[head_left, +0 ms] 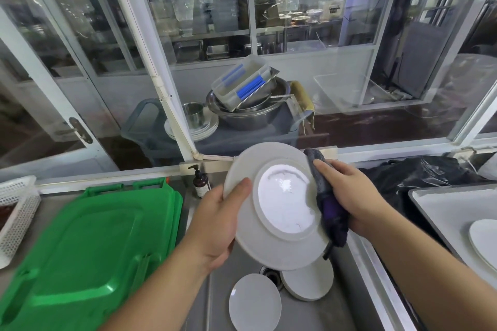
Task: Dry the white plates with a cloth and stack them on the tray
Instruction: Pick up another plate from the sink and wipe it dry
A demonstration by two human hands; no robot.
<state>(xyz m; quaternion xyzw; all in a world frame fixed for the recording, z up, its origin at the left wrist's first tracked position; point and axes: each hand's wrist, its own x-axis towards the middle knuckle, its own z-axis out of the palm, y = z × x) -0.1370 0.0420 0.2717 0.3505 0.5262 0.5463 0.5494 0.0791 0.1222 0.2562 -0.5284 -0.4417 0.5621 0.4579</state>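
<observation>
My left hand (215,226) grips the left rim of a white plate (279,204), which is tilted with its underside toward me above the sink. At the plate's right edge, my right hand (349,196) holds a dark grey and purple cloth (329,204) against it. Two more white plates (254,301) (309,283) lie in the sink (317,314) below. On the right stands a light grey tray (435,201) with one white plate (484,239) on it, cut off by the frame edge.
Green plastic boards (88,250) cover the counter to the left, next to a white perforated basket (16,220). A brown pump bottle (200,183) stands behind the sink. A black plastic bag (419,174) lies behind the tray. Glass panels close off the back.
</observation>
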